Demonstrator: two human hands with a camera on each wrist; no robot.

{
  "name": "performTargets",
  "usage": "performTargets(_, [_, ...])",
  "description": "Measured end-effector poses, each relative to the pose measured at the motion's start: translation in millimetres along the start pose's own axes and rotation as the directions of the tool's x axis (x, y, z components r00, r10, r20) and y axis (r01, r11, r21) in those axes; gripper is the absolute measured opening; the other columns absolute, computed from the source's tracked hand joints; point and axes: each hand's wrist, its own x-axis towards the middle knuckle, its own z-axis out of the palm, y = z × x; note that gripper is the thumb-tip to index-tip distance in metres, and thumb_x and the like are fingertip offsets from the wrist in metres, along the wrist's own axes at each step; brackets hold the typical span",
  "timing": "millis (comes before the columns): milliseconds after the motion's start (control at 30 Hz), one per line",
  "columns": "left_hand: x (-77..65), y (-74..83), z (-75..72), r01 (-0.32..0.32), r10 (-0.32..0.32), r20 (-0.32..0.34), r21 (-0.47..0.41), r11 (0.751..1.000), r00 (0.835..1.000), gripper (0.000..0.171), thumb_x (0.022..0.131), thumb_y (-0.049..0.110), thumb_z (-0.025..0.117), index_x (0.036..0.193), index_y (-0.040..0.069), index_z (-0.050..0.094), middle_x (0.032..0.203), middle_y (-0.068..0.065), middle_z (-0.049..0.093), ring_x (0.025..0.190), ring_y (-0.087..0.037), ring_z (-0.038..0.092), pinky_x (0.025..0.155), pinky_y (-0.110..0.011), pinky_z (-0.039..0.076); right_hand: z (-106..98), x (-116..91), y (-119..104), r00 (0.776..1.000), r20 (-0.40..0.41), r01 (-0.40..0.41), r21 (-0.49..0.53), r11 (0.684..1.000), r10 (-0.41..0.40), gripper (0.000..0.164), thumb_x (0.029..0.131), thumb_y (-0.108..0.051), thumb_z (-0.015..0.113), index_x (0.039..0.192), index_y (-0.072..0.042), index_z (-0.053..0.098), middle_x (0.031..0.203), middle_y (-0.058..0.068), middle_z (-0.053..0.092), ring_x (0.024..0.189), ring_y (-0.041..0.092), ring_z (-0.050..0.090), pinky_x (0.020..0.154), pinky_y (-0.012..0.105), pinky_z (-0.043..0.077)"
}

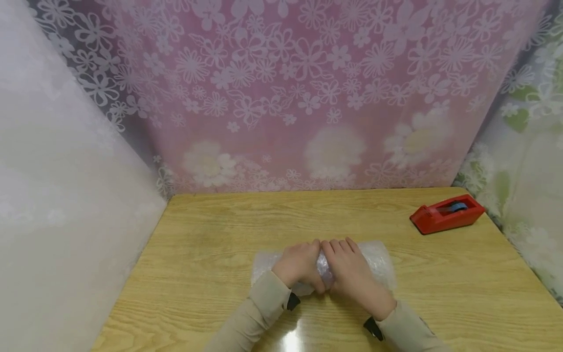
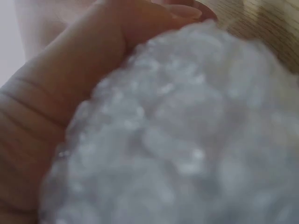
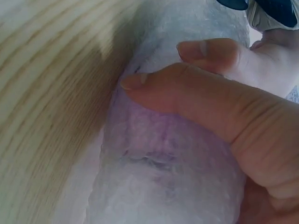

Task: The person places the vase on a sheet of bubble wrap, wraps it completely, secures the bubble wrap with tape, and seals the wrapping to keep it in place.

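Observation:
A roll-shaped bundle of clear bubble wrap [image 1: 379,261] lies crosswise near the front of the table, with a purplish thing showing through its middle. My left hand [image 1: 301,265] grips the bundle left of centre, and my right hand [image 1: 352,274] holds it just to the right, the two almost meeting. In the left wrist view the wrap [image 2: 182,135] fills most of the picture, blurred. From the right wrist, both thumbs show lying across the near side of the wrap [image 3: 154,186]. The far fingertips curve over the top, partly hidden.
Towards the back right corner of the wooden table [image 1: 211,230] stands a red tape dispenser [image 1: 448,214] with a blue-cored roll in it. A pink floral curtain [image 1: 308,98] hangs behind the table, and pale cloth lines both sides.

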Motion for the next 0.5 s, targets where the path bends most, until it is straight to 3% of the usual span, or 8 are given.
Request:
performTargets(333, [1.2,1.3,2.0,0.032,-0.033,-0.008,-0.028,0.999,0.999,0.092,0.056,0.043,0.093,0.130,0.007,0.053,0.100,-0.002,0.066,0.080,-0.013,0.061,0.071,-0.034,0.053,0.7,4.3,6.9,0.999,0.030,0.027,0.013,1.000,-0.027,0.092,0.048,-0.044,0.094,0.119,0.002,0.057,0.105,0.014,0.062,0.097,0.035,0.060,0.098,0.057,0.042])
performTargets(500, [2.1,2.4,6.4,0.031,-0.029,-0.053,0.028,0.999,0.998,0.099,0.055,0.049,0.091,0.135,0.007,0.050,0.114,-0.005,0.063,0.092,-0.021,0.063,0.075,-0.037,0.053,-3.0,6.9,7.5,0.995,0.095,0.021,0.003,1.000,-0.021,0.097,0.048,-0.046,0.095,0.122,0.002,0.056,0.109,0.015,0.062,0.101,0.035,0.059,0.099,0.057,0.041])
